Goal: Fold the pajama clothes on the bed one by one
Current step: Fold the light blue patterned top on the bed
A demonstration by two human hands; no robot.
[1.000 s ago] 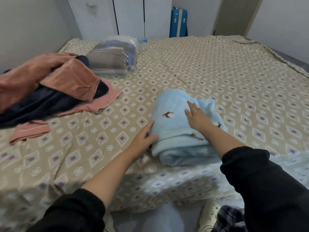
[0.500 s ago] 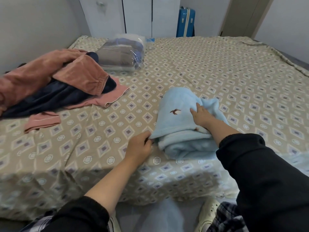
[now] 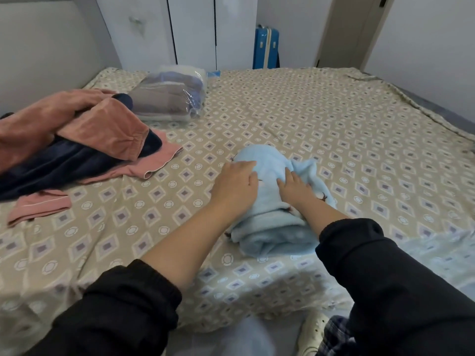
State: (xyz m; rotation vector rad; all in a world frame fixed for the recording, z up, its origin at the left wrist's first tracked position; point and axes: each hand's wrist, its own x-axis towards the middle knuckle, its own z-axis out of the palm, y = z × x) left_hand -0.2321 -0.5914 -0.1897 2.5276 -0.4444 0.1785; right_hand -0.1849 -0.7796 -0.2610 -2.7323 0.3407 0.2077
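1. One bed [image 3: 347, 111] fills nearly the whole view. It is covered by a beige sheet [image 3: 108, 240] printed with diamonds and rings, and its near edge runs across six o'clock, where we stand.
2. Beyond the far edge at twelve o'clock we count one white wardrobe [image 3: 192, 29] with its doors closed. One blue suitcase [image 3: 266, 48] stands upright just beside it at one o'clock, and one door [image 3: 347, 29] is further round. Pale walls close the room at nine and three o'clock.
3. One light blue pajama piece [image 3: 277, 227] lies on the sheet as a thick folded bundle, toward five o'clock from the bed's middle and near the front edge.
4. Two hands lie on top of that bundle, both coming from black sleeves [image 3: 123, 312].
   - Our left hand [image 3: 235, 185] rests on its nine o'clock side, fingers [image 3: 246, 165] released and nearly straight on the fleece.
   - Our right hand [image 3: 295, 190] rests on its three o'clock side, fingers stretched out against a ridge of cloth, grasping nothing that we can see.
5. One heap [image 3: 102, 127] of unfolded clothes lies at nine o'clock, with one navy piece [image 3: 51, 168] under pink cloth in two shades. One small pink piece [image 3: 38, 205] lies just beside it at eight o'clock.
6. One clear plastic bag [image 3: 169, 95] of folded clothes sits at eleven o'clock, beside the heap.
7. Below the bed's edge at five o'clock we see one white shoe [image 3: 312, 332] and one plaid trouser leg [image 3: 336, 335].
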